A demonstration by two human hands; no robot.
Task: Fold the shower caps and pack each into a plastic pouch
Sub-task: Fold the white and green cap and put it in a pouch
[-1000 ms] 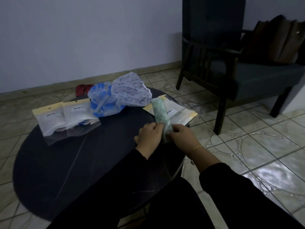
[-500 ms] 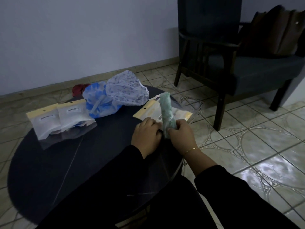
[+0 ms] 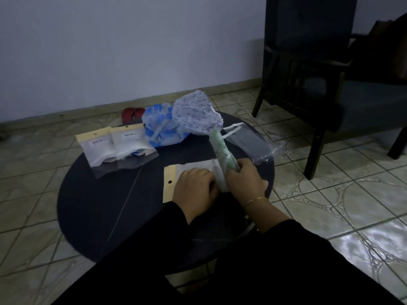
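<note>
A green shower cap (image 3: 222,150) folded into a narrow roll stands tilted over the dark round table (image 3: 105,208). My right hand (image 3: 244,179) grips its lower end. My left hand (image 3: 193,188) lies with curled fingers on a flat plastic pouch (image 3: 170,183) with a yellow header and holds its open end, right beside the roll's lower end. A blue-spotted cap (image 3: 160,126) and a white patterned cap (image 3: 196,115) lie loose at the table's far side. Two filled pouches (image 3: 114,146) sit at the far left.
A clear pouch (image 3: 253,144) lies at the table's right edge. A dark armchair (image 3: 330,95) stands close on the right. A red object (image 3: 132,113) is on the tiled floor behind the table, near the wall.
The yellow-topped pouch has come from the table's right side to the front middle under my left hand. My left hand has left the roll, which my right hand alone now holds.
</note>
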